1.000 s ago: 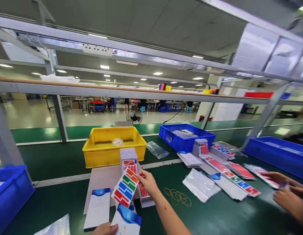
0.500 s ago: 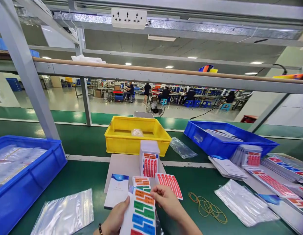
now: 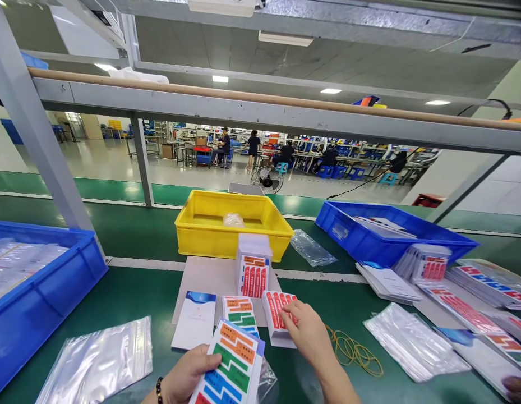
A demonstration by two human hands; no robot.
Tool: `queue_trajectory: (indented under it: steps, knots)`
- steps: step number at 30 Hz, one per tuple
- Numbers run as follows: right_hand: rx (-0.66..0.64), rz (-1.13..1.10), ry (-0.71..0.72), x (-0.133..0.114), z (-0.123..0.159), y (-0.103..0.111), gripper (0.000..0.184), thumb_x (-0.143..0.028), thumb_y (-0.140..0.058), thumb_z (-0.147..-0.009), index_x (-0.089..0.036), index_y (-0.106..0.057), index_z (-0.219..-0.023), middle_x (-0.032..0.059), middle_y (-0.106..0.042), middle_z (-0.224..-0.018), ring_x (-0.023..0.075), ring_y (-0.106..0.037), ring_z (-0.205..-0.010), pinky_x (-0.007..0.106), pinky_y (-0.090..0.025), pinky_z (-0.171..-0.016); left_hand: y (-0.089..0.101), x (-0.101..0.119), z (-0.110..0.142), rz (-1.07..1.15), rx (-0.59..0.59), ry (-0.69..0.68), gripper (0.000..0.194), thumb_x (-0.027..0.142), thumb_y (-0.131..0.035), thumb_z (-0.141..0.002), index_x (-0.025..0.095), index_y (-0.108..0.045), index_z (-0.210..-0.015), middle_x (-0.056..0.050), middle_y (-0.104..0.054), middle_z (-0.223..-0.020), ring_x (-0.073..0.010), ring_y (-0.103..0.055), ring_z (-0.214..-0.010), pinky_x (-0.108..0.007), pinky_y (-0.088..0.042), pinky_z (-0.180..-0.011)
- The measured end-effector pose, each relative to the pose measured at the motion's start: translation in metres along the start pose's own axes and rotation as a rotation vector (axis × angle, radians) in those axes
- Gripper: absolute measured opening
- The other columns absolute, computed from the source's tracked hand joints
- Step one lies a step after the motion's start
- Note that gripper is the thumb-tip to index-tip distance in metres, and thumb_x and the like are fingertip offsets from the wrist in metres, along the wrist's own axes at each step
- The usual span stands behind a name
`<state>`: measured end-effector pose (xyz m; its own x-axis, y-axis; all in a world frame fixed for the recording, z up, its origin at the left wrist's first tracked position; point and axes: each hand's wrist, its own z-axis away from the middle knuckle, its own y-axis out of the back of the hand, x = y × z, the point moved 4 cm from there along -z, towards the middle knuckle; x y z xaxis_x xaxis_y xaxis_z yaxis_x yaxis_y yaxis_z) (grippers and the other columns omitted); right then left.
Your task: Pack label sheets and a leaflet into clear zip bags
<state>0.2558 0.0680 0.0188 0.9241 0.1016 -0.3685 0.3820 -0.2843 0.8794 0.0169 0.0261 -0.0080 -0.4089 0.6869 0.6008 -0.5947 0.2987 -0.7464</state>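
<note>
Green tabletop: head view, it carries everything, hands low at the near edge.
Left hand: fingers curled shut around a white card printed with orange, green, blue and red label strips, thumb pressed on its left edge, card tilted up toward the camera.
Right hand: fingers spread loosely and resting on a small stack of white cards with red strips; nothing gripped.
Beside it: another stack of orange-and-green striped cards lies just left, touching the held card's top.
Left of that: white leaflet with a blue corner.
Right of the hand: loose yellow rubber bands.
Behind: yellow plastic bin.
</note>
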Motion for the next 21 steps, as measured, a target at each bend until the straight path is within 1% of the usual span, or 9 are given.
queue_trajectory:
  steps: [2, 4, 5, 7, 9, 12, 16, 21]
  knots:
    - [-0.082, 0.129, -0.022, 0.008, 0.0, 0.0, 0.019, -0.031, -0.045, -0.081, -0.02, -0.061, -0.08, 0.0076, -0.063, -0.089, 0.0225, -0.054, -0.083, 0.032, -0.037, -0.071, -0.002, 0.004, 0.003, 0.019, 0.019, 0.012, 0.038, 0.029, -0.073, -0.063, 0.003, -0.064, -0.089, -0.016, -0.07, -0.081, -0.0279, -0.066, -0.079, -0.035, -0.047, -0.077]
    - [-0.169, 0.2, -0.052, 0.01, 0.001, -0.001, 0.014, -0.028, -0.05, -0.076, -0.02, -0.06, -0.084, 0.0072, -0.062, -0.093, 0.0234, -0.053, -0.085, 0.032, -0.035, -0.07, -0.002, 0.007, 0.004, 0.031, 0.076, 0.03, 0.038, 0.029, -0.073, -0.063, 0.003, -0.063, -0.089, -0.016, -0.07, -0.08, -0.0262, -0.067, -0.075, -0.033, -0.048, -0.072]
    - [-0.206, 0.219, -0.053, 0.01, 0.002, -0.002, 0.014, -0.026, -0.052, -0.074, -0.021, -0.059, -0.085, 0.0067, -0.061, -0.095, 0.0236, -0.052, -0.086, 0.032, -0.034, -0.069, -0.002, 0.008, 0.004, 0.035, 0.105, 0.033, 0.039, 0.03, -0.073, -0.062, 0.003, -0.063, -0.088, -0.016, -0.07, -0.079, -0.0258, -0.067, -0.073, -0.032, -0.048, -0.07]
    - [-0.254, 0.241, -0.04, 0.008, 0.004, -0.002, 0.019, -0.02, -0.054, -0.069, -0.021, -0.057, -0.088, 0.0058, -0.06, -0.098, 0.0238, -0.051, -0.087, 0.032, -0.033, -0.069, -0.001, 0.009, 0.003, 0.035, 0.145, 0.025, 0.04, 0.03, -0.074, -0.061, 0.003, -0.062, -0.087, -0.015, -0.07, -0.077, -0.0257, -0.067, -0.071, -0.032, -0.048, -0.068]
    - [-0.268, 0.253, -0.02, 0.006, 0.005, -0.001, 0.026, -0.014, -0.053, -0.067, -0.022, -0.055, -0.092, 0.0053, -0.059, -0.101, 0.0238, -0.05, -0.088, 0.032, -0.032, -0.069, 0.002, 0.009, 0.002, 0.024, 0.161, 0.014, 0.04, 0.031, -0.075, -0.061, 0.003, -0.062, -0.087, -0.015, -0.07, -0.076, -0.0262, -0.067, -0.071, -0.033, -0.048, -0.068]
    - [-0.272, 0.261, -0.003, 0.007, 0.005, 0.002, 0.029, -0.01, -0.051, -0.067, -0.022, -0.055, -0.093, 0.0045, -0.059, -0.1, 0.0223, -0.051, -0.088, 0.03, -0.032, -0.07, 0.007, 0.008, 0.001, 0.008, 0.162, 0.027, 0.039, 0.031, -0.072, -0.064, 0.003, -0.062, -0.09, -0.016, -0.07, -0.079, -0.0269, -0.067, -0.074, -0.034, -0.048, -0.072]
    - [-0.289, 0.226, -0.001, 0.011, 0.004, 0.004, 0.028, -0.012, -0.051, -0.07, -0.024, -0.058, -0.095, 0.0035, -0.06, -0.099, 0.0211, -0.052, -0.089, 0.029, -0.033, -0.071, 0.009, 0.008, 0.002, 0.006, 0.134, 0.071, 0.038, 0.03, -0.07, -0.067, 0.005, -0.061, -0.094, -0.016, -0.07, -0.086, -0.0283, -0.066, -0.081, -0.035, -0.047, -0.076]
    - [-0.332, 0.18, -0.028, 0.013, 0.005, 0.005, 0.03, -0.015, -0.051, -0.072, -0.024, -0.058, -0.1, 0.0054, -0.059, -0.104, 0.0221, -0.05, -0.096, 0.033, -0.033, -0.078, 0.008, 0.01, 0.002, 0.005, 0.129, 0.082, 0.037, 0.03, -0.071, -0.067, 0.005, -0.061, -0.093, -0.016, -0.07, -0.086, -0.0277, -0.066, -0.081, -0.034, -0.048, -0.077]
